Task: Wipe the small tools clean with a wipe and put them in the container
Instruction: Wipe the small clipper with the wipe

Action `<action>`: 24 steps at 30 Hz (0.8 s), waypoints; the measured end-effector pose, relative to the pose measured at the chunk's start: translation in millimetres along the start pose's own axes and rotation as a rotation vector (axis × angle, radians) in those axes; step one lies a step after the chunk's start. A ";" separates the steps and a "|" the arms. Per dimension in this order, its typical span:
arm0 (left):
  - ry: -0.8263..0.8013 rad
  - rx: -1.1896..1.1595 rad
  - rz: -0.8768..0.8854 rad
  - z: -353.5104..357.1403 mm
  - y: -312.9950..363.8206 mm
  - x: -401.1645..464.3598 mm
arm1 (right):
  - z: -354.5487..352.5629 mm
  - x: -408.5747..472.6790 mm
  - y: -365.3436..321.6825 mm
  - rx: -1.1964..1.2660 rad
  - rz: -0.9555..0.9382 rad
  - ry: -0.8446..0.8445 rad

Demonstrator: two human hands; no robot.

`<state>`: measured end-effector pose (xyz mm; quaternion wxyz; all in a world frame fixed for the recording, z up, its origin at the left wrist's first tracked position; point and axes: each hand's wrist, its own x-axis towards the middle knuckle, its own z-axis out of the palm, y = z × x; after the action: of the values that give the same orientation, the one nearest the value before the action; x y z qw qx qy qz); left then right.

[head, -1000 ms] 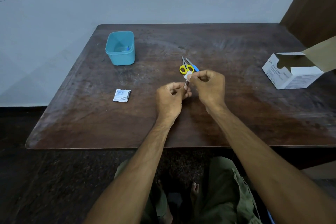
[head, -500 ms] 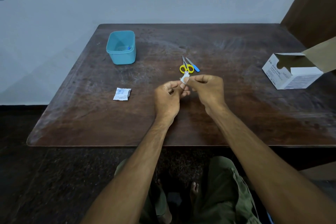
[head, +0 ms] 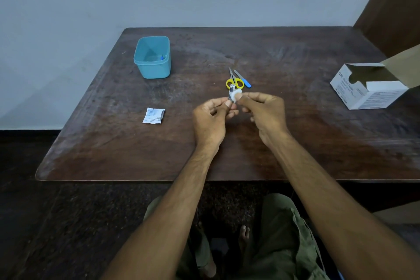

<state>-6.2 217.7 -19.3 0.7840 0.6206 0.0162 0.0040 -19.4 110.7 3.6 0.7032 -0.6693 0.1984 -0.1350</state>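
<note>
Over the middle of the table my left hand (head: 212, 118) pinches a small metal tool (head: 231, 95), which looks like a nail clipper, upright by its lower end. My right hand (head: 263, 111) presses a small white wipe (head: 237, 93) against the tool's upper part. Just beyond my fingers lie yellow-handled scissors (head: 234, 82) and a blue-handled nail file (head: 244, 79) on the wood. The teal container (head: 152, 58) stands at the back left, with something small and blue inside it.
A torn white wipe sachet (head: 154, 116) lies left of my hands. An open white cardboard box (head: 368, 86) stands at the right edge. The dark wooden table (head: 113, 150) meets a wall behind and a brown panel at the far right.
Both hands have stayed in place. The wipe in my right hand has slid from the tool's lower part up to its top end, and more of the metal shows.
</note>
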 end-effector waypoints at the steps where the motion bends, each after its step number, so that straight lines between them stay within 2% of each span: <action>1: -0.005 0.002 -0.003 0.1 -0.9 0.4 | -0.4 -1.2 -0.1 -0.002 -0.003 -0.016; 6: -0.049 0.021 -0.011 0.0 -1.9 0.7 | 1.6 -2.9 -4.4 -0.037 -0.037 -0.045; 10: -0.057 0.027 0.010 0.5 -1.2 -0.6 | 5.2 5.9 -7.5 -0.054 -0.044 0.000; 16: -0.035 0.112 0.068 -2.4 -9.1 2.7 | 2.4 -5.3 -1.6 -0.054 -0.032 -0.098; 21: -0.056 0.089 0.050 0.4 -6.9 2.3 | 0.8 8.6 -13.3 -0.041 -0.065 0.054; 24: -0.043 0.080 0.060 -1.6 -8.1 3.1 | 5.1 3.7 -9.2 -0.076 -0.087 -0.049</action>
<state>-3.3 217.4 -27.7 0.7583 0.6515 -0.0189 0.0135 -13.1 112.8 12.6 0.6754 -0.7065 0.1570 -0.1414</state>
